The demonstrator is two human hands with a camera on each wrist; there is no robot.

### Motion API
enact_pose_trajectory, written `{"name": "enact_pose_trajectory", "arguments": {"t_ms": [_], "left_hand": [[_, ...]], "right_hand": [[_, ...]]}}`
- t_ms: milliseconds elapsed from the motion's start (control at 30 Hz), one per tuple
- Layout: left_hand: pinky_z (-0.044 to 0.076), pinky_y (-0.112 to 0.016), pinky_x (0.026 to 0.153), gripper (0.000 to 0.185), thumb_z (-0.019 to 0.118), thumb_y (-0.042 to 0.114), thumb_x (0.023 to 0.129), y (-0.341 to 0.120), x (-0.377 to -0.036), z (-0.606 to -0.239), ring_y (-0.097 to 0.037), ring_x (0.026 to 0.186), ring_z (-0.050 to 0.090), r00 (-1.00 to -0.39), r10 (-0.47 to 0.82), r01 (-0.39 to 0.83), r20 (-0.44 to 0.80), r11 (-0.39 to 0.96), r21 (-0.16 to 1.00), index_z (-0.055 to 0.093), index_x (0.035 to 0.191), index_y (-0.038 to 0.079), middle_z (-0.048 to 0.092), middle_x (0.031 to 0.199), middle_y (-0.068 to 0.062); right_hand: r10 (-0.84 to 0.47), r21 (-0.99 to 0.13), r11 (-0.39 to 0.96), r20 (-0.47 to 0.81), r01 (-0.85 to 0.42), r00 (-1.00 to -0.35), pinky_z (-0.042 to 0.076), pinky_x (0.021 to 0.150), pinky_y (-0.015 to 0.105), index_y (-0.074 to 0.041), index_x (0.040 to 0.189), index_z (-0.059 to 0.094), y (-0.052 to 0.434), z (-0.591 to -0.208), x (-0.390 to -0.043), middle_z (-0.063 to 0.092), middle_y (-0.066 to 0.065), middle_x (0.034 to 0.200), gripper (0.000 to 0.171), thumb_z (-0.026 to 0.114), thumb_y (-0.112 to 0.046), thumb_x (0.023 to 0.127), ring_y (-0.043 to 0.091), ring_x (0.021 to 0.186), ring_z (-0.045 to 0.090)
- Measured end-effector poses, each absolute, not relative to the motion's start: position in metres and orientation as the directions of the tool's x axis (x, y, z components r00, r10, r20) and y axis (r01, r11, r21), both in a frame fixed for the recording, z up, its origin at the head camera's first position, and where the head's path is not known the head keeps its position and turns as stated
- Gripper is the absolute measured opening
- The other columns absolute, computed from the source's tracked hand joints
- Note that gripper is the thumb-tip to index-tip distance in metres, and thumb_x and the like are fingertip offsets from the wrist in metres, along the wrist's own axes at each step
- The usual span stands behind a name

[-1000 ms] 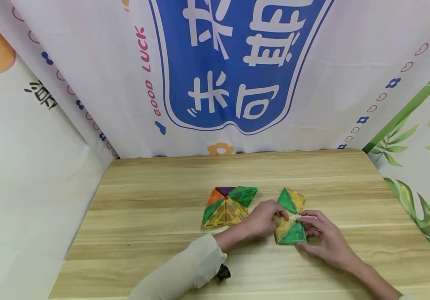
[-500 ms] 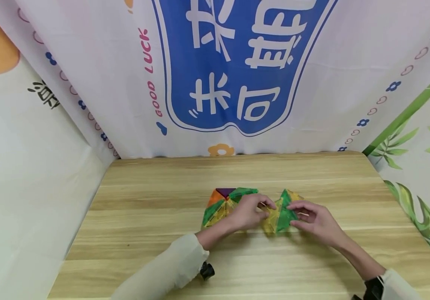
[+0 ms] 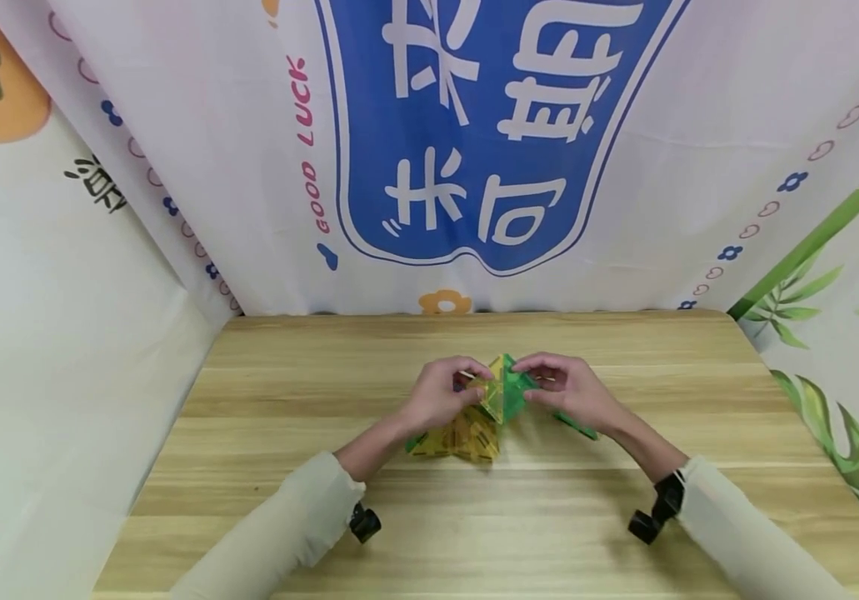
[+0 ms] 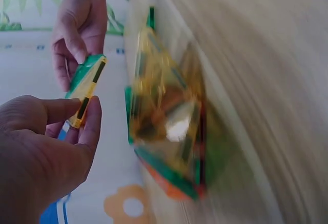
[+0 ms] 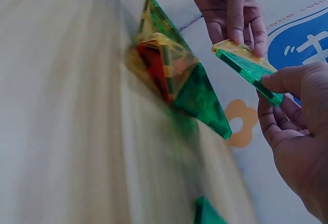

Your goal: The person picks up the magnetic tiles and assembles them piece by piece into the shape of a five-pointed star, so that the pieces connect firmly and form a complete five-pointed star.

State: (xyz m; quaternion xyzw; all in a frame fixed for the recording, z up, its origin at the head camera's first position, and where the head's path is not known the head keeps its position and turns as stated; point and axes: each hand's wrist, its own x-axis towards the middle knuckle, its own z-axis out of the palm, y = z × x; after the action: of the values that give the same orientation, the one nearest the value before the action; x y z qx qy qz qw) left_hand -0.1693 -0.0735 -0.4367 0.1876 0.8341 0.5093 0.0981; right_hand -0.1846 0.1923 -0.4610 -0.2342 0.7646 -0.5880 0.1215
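Both hands hold one small stack of yellow and green triangular tiles (image 3: 502, 388) in the air between them. My left hand (image 3: 466, 382) pinches its left edge; my right hand (image 3: 537, 379) pinches the right edge. In the left wrist view the left hand (image 4: 77, 124) has thumb and fingers on the stack (image 4: 84, 88), with the right hand (image 4: 77, 34) across from it. Just below the stack, a flat cluster of yellow, green and orange tiles (image 3: 453, 437) lies on the wooden table (image 3: 287, 375). The right wrist view shows the stack (image 5: 246, 66) apart from the cluster (image 5: 171, 70).
A single green tile (image 3: 577, 427) lies on the table under my right wrist, also visible in the right wrist view (image 5: 207, 214). Printed cloth screens (image 3: 474, 125) close off the back and both sides. Bare wood stretches left, right and in front of the tiles.
The hands folded the yellow and green tiles together, lifted them off the table and carried them left and away, to above the flat cluster. One green tile stayed on the table.
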Motion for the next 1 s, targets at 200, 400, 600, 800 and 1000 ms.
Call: {"name": "enact_pose_trajectory", "arguments": {"t_ms": [200,400,600,800,1000], "left_hand": [[0.063,-0.041,0.084,0.020,0.072,0.004,0.100,-0.096,-0.189,-0.444,-0.024,0.108,0.070,-0.936,0.353,0.145,-0.002,0.389,0.910,0.077,0.118,0.010,0.074,0.120,-0.006],[0.060,-0.044,0.090,0.024,0.072,0.002,0.099,-0.112,-0.209,-0.455,-0.028,0.109,0.070,-0.956,0.292,0.106,-0.005,0.363,0.926,0.076,0.121,0.008,0.075,0.121,-0.009],[0.059,-0.055,0.093,0.026,0.069,0.000,0.100,-0.126,-0.220,-0.466,-0.030,0.105,0.070,-0.963,0.269,0.064,-0.022,0.305,0.950,0.074,0.125,0.003,0.073,0.123,-0.016],[0.060,-0.042,0.095,0.026,0.069,0.000,0.101,-0.133,-0.226,-0.479,-0.026,0.111,0.069,-0.966,0.247,-0.002,-0.072,0.272,0.962,0.073,0.127,0.002,0.070,0.130,-0.015],[0.060,-0.037,0.094,0.027,0.068,-0.003,0.101,-0.134,-0.228,-0.491,-0.029,0.116,0.070,-0.963,0.240,-0.076,-0.126,0.206,0.976,0.071,0.127,0.001,0.068,0.135,-0.016]], "right_hand": [[-0.485,-0.951,0.233,0.067,-0.203,-0.872,0.054,0.104,0.028,-0.004,0.130,0.071,0.167,-0.462,-0.213,0.069,0.014,0.134,0.038,0.077,0.000,0.093,0.032,0.126,0.064],[-0.491,-0.955,0.228,0.054,-0.188,-0.869,0.058,0.095,0.030,-0.004,0.131,0.071,0.146,-0.470,-0.238,0.069,0.014,0.134,0.038,0.076,0.000,0.094,0.032,0.118,0.066],[-0.504,-0.964,0.210,0.035,-0.162,-0.863,0.058,0.097,0.032,-0.003,0.133,0.070,0.131,-0.476,-0.253,0.068,0.015,0.136,0.039,0.075,0.002,0.095,0.032,0.121,0.066],[-0.517,-0.979,0.179,-0.011,-0.096,-0.856,0.061,0.093,0.033,0.002,0.134,0.067,0.124,-0.486,-0.263,0.066,0.019,0.138,0.039,0.072,0.006,0.095,0.031,0.118,0.068],[-0.498,-0.977,0.206,-0.062,-0.049,-0.865,0.061,0.090,0.032,0.000,0.132,0.068,0.123,-0.497,-0.265,0.069,0.017,0.133,0.039,0.076,0.005,0.093,0.024,0.110,0.070]]}}
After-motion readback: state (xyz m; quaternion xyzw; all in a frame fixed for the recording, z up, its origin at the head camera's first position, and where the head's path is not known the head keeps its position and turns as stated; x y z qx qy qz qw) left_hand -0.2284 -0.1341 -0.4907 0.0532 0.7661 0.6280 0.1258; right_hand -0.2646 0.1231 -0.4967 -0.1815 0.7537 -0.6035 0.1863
